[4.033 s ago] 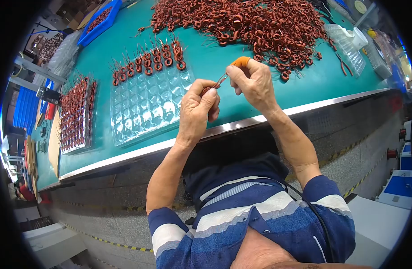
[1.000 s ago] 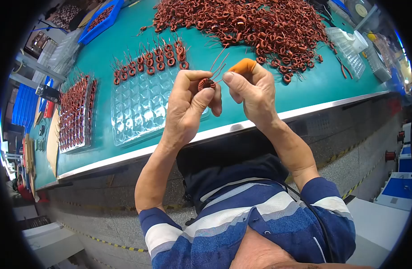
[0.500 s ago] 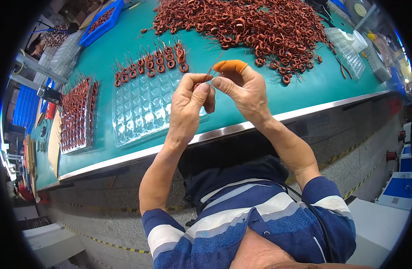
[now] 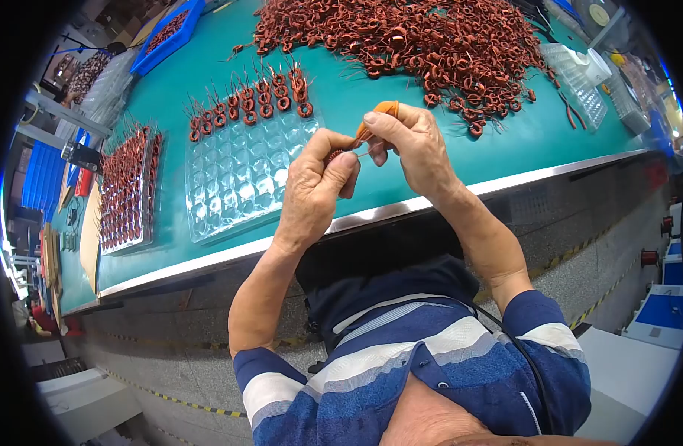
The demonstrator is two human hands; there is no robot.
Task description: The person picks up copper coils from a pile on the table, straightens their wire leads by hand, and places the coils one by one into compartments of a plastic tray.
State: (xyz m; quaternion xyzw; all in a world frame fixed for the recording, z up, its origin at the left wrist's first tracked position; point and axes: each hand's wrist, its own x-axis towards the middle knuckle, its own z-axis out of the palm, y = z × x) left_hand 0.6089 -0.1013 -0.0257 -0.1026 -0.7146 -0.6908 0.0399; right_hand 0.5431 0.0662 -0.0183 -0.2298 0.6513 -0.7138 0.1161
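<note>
Between the thumb and fingers of my left hand is a copper-wound ring coil, mostly covered by the fingers. My right hand touches it from the right, its fingers closed on the coil's wire leads. An orange cover wraps the right index finger. Behind and left of my hands lies a clear plastic tray with round pockets; coils with upright wires fill its far rows. A large heap of red-brown coils spreads at the back of the green table.
A filled tray of coils stands at the left. At the back left is a blue bin. On the right lie red-handled pliers, clear trays and a white roll. The table's metal edge runs before my body.
My right hand has turned and moved close against the left, its orange-covered finger now bent over the coil. The leads that stood up a second ago are now mostly hidden by the fingers.
</note>
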